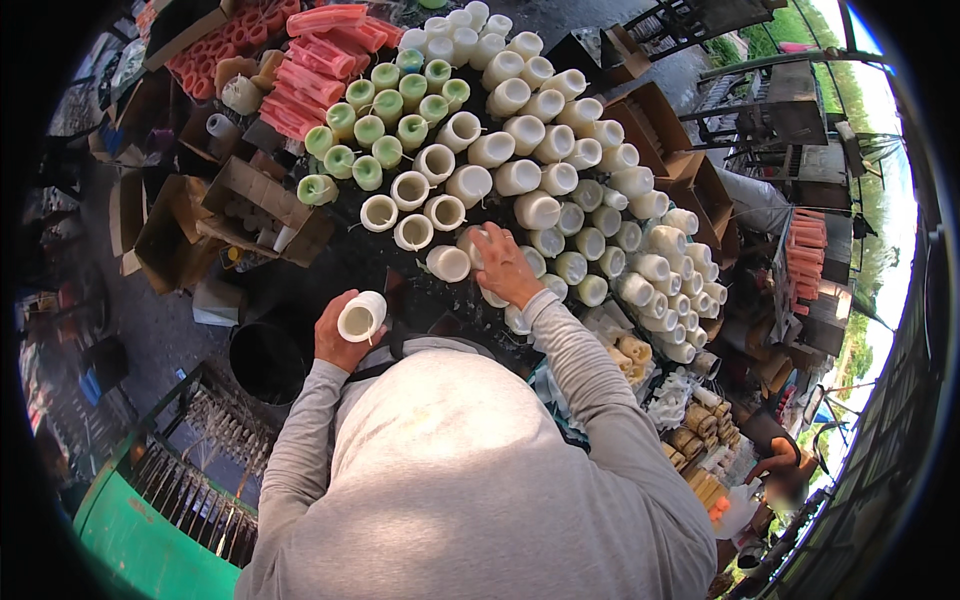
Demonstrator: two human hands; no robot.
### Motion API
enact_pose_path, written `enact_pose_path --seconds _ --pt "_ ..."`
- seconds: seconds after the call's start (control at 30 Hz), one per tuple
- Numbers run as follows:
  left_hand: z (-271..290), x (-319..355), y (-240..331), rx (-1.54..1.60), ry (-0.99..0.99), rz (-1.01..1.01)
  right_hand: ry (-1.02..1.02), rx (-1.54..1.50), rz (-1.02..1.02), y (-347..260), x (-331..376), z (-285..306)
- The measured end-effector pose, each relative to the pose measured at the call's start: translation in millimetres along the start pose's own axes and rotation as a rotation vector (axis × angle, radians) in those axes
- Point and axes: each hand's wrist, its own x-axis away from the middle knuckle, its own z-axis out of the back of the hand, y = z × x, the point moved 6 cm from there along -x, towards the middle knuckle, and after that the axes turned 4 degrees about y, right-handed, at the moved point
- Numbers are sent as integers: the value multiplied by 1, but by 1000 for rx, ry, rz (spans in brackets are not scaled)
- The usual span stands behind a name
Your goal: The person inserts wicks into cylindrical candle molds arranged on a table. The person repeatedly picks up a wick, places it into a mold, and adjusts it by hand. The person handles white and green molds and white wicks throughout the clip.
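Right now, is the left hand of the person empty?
No, the left hand grips a hollow white candle, whose open end faces the camera.

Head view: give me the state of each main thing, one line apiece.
Left hand, closed around a white candle.
Held candle, hollow-topped, wick over the rim.
Right hand, fingers on another white candle, grip unclear.
Green candles, standing, tops hollowed.
Pink pieces, lying piled.
Cardboard box, open, holding items.
Black bucket, open, contents indiscernible.

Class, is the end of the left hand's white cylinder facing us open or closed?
Open: the white cylinder shows a rim around a shaded hollow.
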Motion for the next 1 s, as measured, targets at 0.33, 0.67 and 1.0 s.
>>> enact_pose_path --seconds 0.33,0.67,1.0 --pt "5 10 -4 -52 20 4 194 279 156 35 -27 26" --pt "3 22 -10 -30 65 55 99 24 115 -38 -5 42" --pt "-24 5 6 -38 -32 0 105 4 -16 -48 -3 -13"
